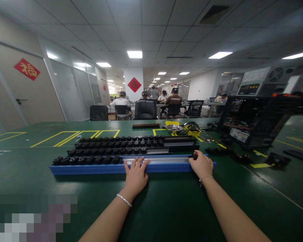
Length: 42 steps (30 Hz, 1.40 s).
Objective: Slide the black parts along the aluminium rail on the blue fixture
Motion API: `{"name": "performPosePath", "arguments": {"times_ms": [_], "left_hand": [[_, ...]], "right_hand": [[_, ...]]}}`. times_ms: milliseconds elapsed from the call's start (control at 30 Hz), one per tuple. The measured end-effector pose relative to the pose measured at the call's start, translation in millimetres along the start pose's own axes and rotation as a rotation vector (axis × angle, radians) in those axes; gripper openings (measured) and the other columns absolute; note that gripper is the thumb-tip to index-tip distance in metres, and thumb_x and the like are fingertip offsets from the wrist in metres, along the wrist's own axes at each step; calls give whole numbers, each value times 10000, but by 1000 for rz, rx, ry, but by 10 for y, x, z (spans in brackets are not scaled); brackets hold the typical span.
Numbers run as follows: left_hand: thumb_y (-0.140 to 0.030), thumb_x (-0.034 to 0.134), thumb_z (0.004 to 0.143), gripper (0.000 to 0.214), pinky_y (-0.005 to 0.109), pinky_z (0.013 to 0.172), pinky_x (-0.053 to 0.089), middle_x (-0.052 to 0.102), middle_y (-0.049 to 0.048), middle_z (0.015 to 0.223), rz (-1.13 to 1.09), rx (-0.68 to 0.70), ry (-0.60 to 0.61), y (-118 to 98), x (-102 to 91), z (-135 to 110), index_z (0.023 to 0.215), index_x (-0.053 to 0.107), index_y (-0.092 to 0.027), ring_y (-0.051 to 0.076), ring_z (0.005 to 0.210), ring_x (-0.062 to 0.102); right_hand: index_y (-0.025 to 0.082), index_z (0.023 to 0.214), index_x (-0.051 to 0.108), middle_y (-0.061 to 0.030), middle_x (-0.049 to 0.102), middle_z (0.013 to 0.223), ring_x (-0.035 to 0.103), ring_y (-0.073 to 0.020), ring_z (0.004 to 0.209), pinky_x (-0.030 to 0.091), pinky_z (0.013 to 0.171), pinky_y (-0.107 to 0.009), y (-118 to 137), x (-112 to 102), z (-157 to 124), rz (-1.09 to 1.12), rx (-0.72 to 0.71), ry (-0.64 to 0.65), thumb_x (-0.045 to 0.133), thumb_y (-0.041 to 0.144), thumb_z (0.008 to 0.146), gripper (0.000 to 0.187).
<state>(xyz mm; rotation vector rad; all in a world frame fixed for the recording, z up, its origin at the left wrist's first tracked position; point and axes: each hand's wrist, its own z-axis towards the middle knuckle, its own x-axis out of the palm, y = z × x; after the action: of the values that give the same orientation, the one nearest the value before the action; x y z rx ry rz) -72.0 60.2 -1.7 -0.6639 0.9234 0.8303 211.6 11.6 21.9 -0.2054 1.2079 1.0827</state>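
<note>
A long blue rail point(91, 170) lies across the green table in front of me. Its left half carries a row of round black knob-like parts point(87, 160), and a bare silver strip point(166, 160) shows along its right half. My left hand point(136, 176) rests on the rail near its middle, fingers spread over the front edge and the strip. At the right end, my right hand point(201, 166) is closed around a small black part point(195, 155) set at the rail. Most of that part is hidden by the fingers.
Behind the blue rail lie several black rails point(183, 148) with similar parts. A metal bowl point(174, 128) stands beyond them, near yellow items. An open computer case point(257, 121) with a power supply point(266, 79) on top stands at the right. People sit at desks in the background.
</note>
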Motion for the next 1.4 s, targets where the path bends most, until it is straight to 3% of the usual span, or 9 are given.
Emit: {"name": "performPosePath", "arguments": {"times_ms": [467, 700, 1200, 1400], "left_hand": [[-190, 478, 749, 568, 636, 1072, 20, 453, 6, 1385, 13, -17, 30, -17, -40, 1, 1286, 437, -372, 261, 1297, 331], [-191, 460, 746, 554, 651, 1060, 13, 471, 1, 1371, -6, 5, -10, 5, -3, -2, 1271, 449, -368, 254, 1285, 344], [-193, 475, 750, 557, 633, 1074, 15, 460, 10, 1379, 22, -16, 22, -26, -44, -6, 1278, 448, -367, 263, 1298, 330], [-200, 482, 751, 557, 634, 1074, 17, 459, 12, 1381, 26, -15, 19, -23, -44, -5, 1281, 449, -367, 265, 1296, 331]], "right_hand": [[149, 1172, 552, -108, 630, 1089, 531, -256, 1048, 334, 937, -379, -40, -45, 23, -32, -2, 30, 428, 325, 754, 470], [189, 1192, 534, -79, 619, 1123, 497, -252, 1108, 229, 1024, -454, -41, 2, 13, 13, 26, -3, 427, 287, 742, 472], [190, 1171, 550, -85, 622, 1086, 497, -256, 1087, 242, 1010, -473, -127, -1, 66, -12, 38, 20, 414, 339, 748, 469], [216, 1158, 552, -84, 608, 1126, 471, -267, 1131, 152, 1030, -562, -118, -7, 57, 13, 72, 29, 414, 345, 741, 458]]}}
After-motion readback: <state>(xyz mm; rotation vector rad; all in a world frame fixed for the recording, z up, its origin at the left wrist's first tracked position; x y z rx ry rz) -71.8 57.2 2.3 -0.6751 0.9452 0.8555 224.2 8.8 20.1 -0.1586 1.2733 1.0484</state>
